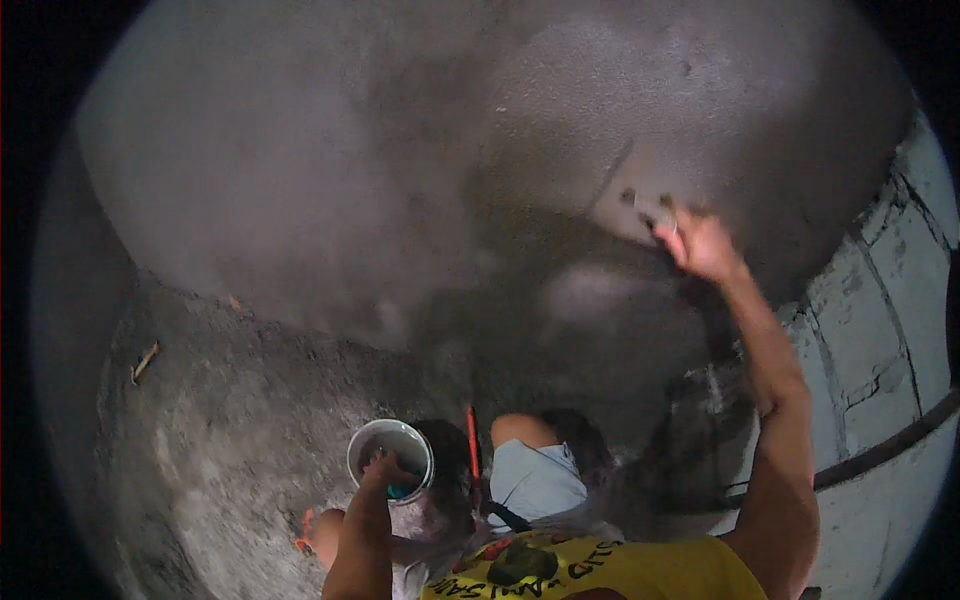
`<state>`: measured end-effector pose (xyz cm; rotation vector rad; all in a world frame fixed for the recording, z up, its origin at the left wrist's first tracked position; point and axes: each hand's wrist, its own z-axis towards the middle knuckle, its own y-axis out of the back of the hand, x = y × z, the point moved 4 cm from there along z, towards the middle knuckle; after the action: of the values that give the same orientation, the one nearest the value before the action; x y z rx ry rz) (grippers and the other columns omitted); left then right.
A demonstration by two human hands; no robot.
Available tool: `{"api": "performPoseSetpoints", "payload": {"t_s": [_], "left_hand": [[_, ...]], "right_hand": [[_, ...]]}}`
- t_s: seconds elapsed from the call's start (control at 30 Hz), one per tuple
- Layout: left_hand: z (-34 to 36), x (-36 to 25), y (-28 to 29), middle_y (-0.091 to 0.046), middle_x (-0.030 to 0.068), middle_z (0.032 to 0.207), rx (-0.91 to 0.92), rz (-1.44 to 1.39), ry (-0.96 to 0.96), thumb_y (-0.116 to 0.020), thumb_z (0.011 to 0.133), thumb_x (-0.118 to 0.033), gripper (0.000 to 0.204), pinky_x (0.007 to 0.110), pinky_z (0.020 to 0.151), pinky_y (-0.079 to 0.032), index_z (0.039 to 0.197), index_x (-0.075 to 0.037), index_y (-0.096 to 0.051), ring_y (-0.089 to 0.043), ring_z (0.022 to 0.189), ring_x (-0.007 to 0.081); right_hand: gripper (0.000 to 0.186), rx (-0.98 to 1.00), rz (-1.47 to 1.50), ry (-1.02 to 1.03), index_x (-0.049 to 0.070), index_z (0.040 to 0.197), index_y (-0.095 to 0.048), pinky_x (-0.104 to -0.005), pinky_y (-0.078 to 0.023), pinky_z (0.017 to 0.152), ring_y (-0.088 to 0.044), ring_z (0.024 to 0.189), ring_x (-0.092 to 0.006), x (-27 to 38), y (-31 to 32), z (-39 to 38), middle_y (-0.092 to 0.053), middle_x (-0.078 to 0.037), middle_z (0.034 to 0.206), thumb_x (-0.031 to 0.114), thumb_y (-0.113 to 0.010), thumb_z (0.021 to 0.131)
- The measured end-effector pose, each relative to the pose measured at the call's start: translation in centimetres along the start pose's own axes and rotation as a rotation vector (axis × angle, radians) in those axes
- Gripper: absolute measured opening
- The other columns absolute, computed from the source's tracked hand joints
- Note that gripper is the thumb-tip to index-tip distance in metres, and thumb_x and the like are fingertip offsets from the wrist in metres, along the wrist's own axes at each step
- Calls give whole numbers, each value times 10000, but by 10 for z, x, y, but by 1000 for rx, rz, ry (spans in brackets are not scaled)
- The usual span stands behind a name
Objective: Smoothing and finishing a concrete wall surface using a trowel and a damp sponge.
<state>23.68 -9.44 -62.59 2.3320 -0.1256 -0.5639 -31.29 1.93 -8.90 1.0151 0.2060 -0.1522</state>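
The right grip (703, 246), a bare hand blurred at the fingers, is clenched on a flat trowel (615, 212), whose pale plate lies against the grey plastered wall (420, 150), right of the middle of the view. One straight edge of the plate slants up from its near left corner, and the plaster around it is partly smooth, partly grainy, with damp-looking darker patches. The right arm reaches well forward and up to it. The left grip (382, 466) is down inside a white bucket (352, 455) on the rough grey floor (260, 400); its fingers are partly hidden there, so I cannot tell whether they grasp anything. A teal item (402, 491) shows in the bucket, just beside that hand. Right of the bucket, a red bar (472, 440) stretches toward the wall, near the person's bent knee and light shorts (538, 480). Well apart to the left lies a small hammer-like tool (145, 362). At the far right are pale blocks (860, 330) with dark joints, crossed lower down by a dark hose or pipe (890, 446).
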Motion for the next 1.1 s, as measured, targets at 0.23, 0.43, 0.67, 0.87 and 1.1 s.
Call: {"api": "performPoseSetpoints", "payload": {"t_s": [0.23, 0.43, 0.67, 0.87, 1.1], "left_hand": [[21, 73, -5, -542, 237, 1333, -10, 4, -129, -840, 500, -642, 1118, 450, 1065, -391, 1381, -60, -470, -496, 1275, 380], [-3, -25, 11, -373, 246, 1479, 79, 84, -23, -860, 503, -589, 1164, 532, 1127, -285, 1455, -113, -388, -316, 1400, 402], [8, 56, 2, -354, 190, 1509, -67, 39, -67, -845, 518, -603, 1095, 540, 1121, -295, 1422, -133, -444, -302, 1406, 403], [17, -14, -5, -326, 210, 1523, 102, 130, -51, -837, 503, -644, 1137, 551, 1118, -295, 1421, -98, -447, -285, 1411, 422], [25, 59, -20, -360, 197, 1502, 19, 125, -18, -824, 511, -668, 1157, 577, 1100, -316, 1454, -156, -390, -327, 1385, 442]], "right_hand": [[372, 236, 27, 130, 100, 1146, -604, -510, -432, 947, -635, 904, -425, 152, -41, 109, -679, -176, 955, 411, -505, 967], [309, -65, -37, -141, 144, 1183, -643, -495, -461, 910, -649, 959, -370, -7, 104, 75, -675, -148, 1086, 318, -496, 975], [411, -81, 0, 231, 33, 1103, -625, -504, -429, 978, -640, 936, -432, 125, 43, 153, -669, -252, 948, 389, -451, 995], [421, -511, 244, -282, -1, 1076, -619, -437, -475, 913, -646, 965, -374, -20, 177, 119, -674, -201, 995, 386, -474, 996], [341, -347, -34, -29, 97, 1161, -644, -437, -474, 899, -628, 989, -374, 69, 72, 139, -662, -189, 1067, 339, -461, 1003]]}}
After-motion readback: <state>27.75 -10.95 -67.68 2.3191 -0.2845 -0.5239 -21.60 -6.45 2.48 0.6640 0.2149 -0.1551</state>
